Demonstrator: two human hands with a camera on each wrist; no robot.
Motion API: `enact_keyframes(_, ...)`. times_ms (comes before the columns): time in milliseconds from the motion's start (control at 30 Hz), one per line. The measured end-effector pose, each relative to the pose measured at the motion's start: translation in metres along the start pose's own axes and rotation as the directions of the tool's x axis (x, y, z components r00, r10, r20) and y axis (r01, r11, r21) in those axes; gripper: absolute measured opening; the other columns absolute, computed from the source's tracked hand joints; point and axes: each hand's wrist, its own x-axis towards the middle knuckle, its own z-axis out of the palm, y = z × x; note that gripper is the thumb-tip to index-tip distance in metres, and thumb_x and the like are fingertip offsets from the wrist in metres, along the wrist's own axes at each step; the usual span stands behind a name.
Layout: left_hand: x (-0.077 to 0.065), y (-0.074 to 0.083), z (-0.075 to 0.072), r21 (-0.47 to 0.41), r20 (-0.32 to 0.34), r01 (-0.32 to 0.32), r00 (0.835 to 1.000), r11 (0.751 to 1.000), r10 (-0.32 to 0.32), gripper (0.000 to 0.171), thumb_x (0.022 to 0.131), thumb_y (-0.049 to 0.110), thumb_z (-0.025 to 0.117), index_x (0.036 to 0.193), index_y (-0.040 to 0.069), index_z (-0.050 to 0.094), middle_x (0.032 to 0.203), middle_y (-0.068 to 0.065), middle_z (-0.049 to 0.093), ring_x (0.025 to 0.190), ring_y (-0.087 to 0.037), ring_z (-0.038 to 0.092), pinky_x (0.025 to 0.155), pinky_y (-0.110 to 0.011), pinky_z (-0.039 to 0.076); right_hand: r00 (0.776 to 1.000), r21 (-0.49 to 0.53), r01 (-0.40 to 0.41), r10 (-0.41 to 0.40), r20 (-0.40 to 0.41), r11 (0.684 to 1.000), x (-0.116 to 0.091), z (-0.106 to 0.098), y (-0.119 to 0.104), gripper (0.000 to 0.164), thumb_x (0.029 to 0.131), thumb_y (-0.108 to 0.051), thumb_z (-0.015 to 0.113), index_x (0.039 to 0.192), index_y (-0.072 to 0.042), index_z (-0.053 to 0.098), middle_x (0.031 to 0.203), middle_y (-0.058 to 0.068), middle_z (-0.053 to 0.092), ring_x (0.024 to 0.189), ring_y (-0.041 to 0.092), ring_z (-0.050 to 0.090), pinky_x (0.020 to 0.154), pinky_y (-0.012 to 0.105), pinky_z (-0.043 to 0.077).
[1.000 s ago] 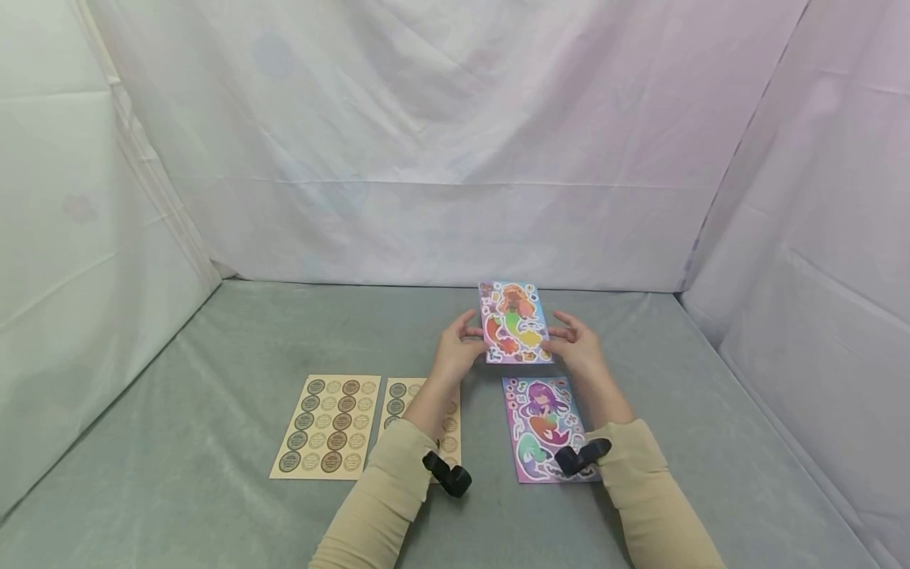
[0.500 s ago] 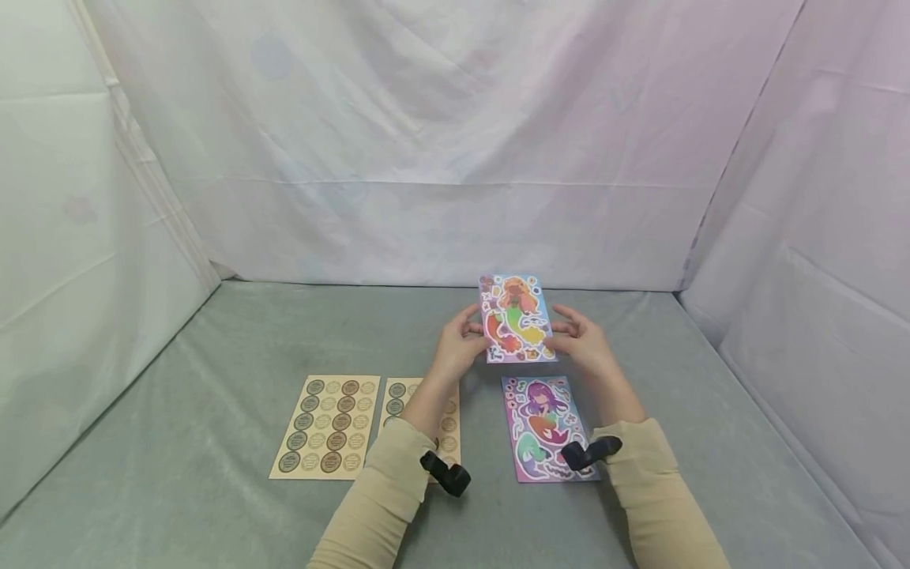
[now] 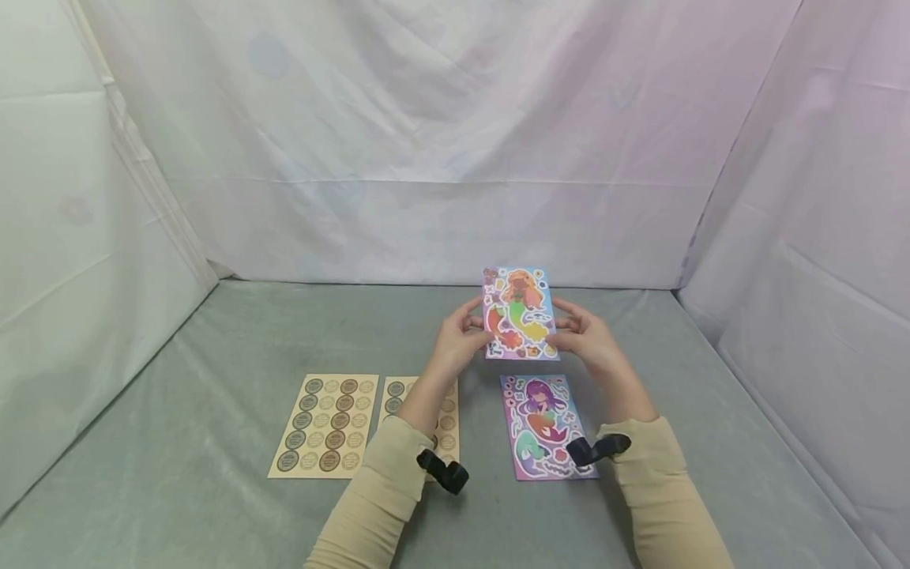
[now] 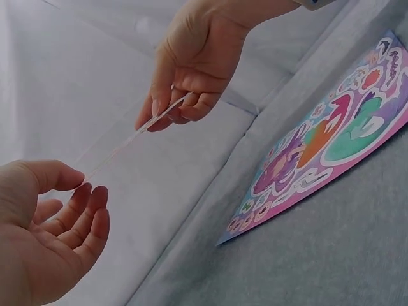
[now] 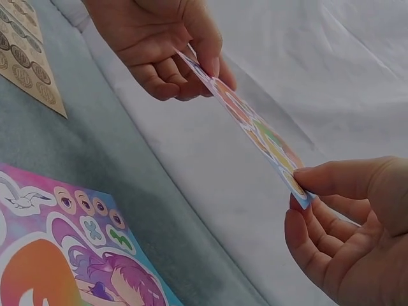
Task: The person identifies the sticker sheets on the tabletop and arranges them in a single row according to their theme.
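Observation:
Both hands hold up a colourful mermaid sticker sheet [image 3: 521, 314] above the table. The left hand [image 3: 458, 341] pinches its left edge between thumb and fingers, and the right hand [image 3: 583, 336] pinches the right edge the same way. Seen nearly edge-on in the left wrist view, the sheet [image 4: 137, 135] is a thin line between the two hands. In the right wrist view its printed face shows beside the thumb [image 5: 338, 177]. Below, a second mermaid sticker sheet [image 3: 543, 427], with a purple-haired figure, lies flat on the table, partly overlapped by the right wrist's camera.
To the left, two cream sheets of round stickers lie side by side; the left sheet [image 3: 325, 427] is in full view, while the left forearm partly covers the other sheet [image 3: 394, 391]. A grey cloth covers the table [image 3: 178, 427]. White curtains [image 3: 398, 229] close off the back and sides.
The hands have raised the held mermaid sheet and tipped it more upright toward the head camera. The right forearm has shifted slightly right. Sheets on the table stay where they were.

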Motion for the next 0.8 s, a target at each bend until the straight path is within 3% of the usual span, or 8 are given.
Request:
enact_keyframes(100,-0.001,0.002,-0.001,-0.005,0.008,-0.017,1.0,1.0,0.017,0.069,0.079,-0.005,0.066,0.143,0.01,0.044,0.095,-0.01,0.065,0.075,-0.017,0.064,0.078,-0.04,0.055,1.0,-0.013,0.002,-0.002,-0.002,1.0,-0.001,-0.001,-0.002,0.073,0.086,0.0,0.065,0.15,-0.009,0.03,0.12,0.022,0.057,0.091,0.017,0.062,0.081,0.026,0.051)
enact_keyframes(333,-0.001,0.006,-0.001,0.009,0.004,-0.041,0.999,0.999,0.041,0.068,0.08,-0.004,0.066,0.143,0.013,0.044,0.092,-0.01,0.066,0.072,-0.017,0.064,0.076,-0.038,0.054,1.0,-0.021,0.031,-0.03,0.008,0.999,-0.003,-0.003,-0.007,0.072,0.087,-0.001,0.065,0.15,-0.009,0.031,0.119,0.022,0.058,0.092,0.018,0.063,0.081,0.028,0.052)
enact_keyframes(533,-0.001,0.01,-0.001,-0.033,0.043,-0.052,0.998,0.998,0.053,0.07,0.081,-0.007,0.065,0.144,0.01,0.042,0.095,-0.016,0.066,0.072,-0.016,0.063,0.083,-0.048,0.052,1.0,-0.041,0.018,-0.017,0.005,0.999,-0.007,-0.007,-0.011,0.073,0.087,-0.005,0.066,0.151,-0.014,0.031,0.12,0.02,0.058,0.096,0.019,0.063,0.084,0.029,0.051)
enact_keyframes(733,-0.017,0.036,0.001,-0.03,0.085,-0.093,0.992,0.995,0.095,0.068,0.081,-0.01,0.062,0.144,0.001,0.039,0.095,-0.023,0.064,0.071,-0.014,0.063,0.079,-0.042,0.054,0.999,-0.032,0.031,-0.03,0.026,0.999,-0.016,-0.011,-0.02,0.072,0.088,-0.006,0.066,0.151,-0.013,0.03,0.118,0.021,0.057,0.093,0.019,0.063,0.083,0.027,0.051)
enact_keyframes(800,-0.017,0.036,0.003,-0.041,0.084,-0.105,0.991,0.994,0.108,0.068,0.08,-0.011,0.063,0.143,0.002,0.04,0.091,-0.019,0.064,0.07,-0.013,0.063,0.078,-0.043,0.055,0.999,-0.031,0.032,-0.031,0.03,0.999,-0.018,-0.013,-0.02,0.073,0.089,-0.007,0.066,0.151,-0.013,0.03,0.117,0.021,0.057,0.092,0.018,0.063,0.082,0.027,0.051)
